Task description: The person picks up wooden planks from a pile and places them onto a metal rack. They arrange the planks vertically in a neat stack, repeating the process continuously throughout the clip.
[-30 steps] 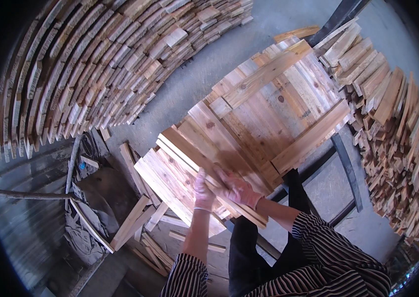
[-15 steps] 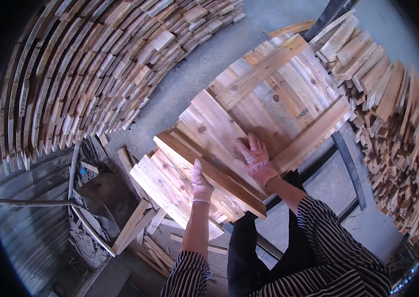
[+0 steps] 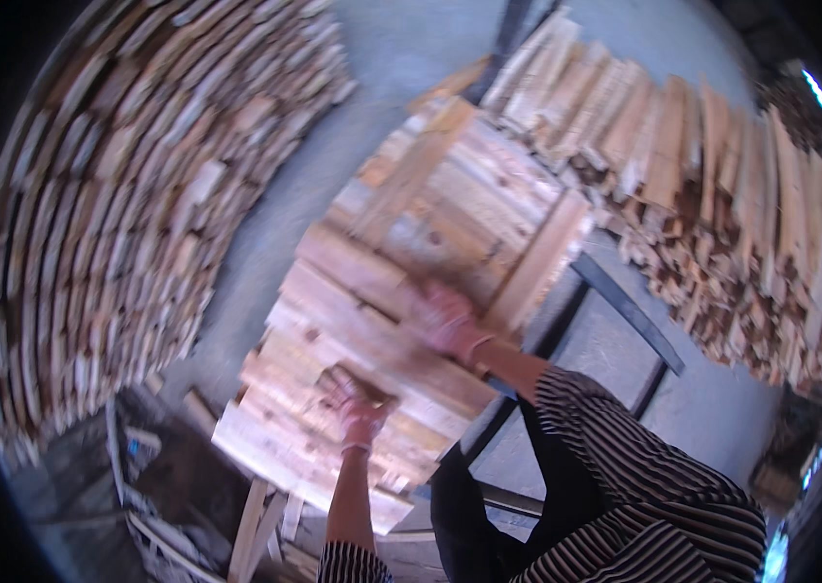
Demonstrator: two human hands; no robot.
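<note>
A row of pale wooden planks point(image 3: 324, 340) lies side by side across a work stand in front of me, their faces up. My left hand point(image 3: 360, 416), in a thin pinkish glove, rests on the nearer planks with its fingers spread. My right hand point(image 3: 448, 319), gloved likewise and blurred by motion, lies with outstretched fingers on the planks farther up. Beyond it, two wooden battens cross the boards: a left batten point(image 3: 411, 175) and a right batten point(image 3: 539, 260). Neither hand is wrapped round anything.
A tall stack of boards point(image 3: 119, 214) fills the left side. Another pile of split wood pieces point(image 3: 683, 165) stands at the far right. Dark metal bars point(image 3: 625, 311) of the stand show on the right. Loose wood offcuts point(image 3: 254, 530) lie below the planks at lower left.
The plank that stood on edge by my left hand now lies flat among the others. That hand has gone from upright beside it to spread on the boards. The whole view has turned.
</note>
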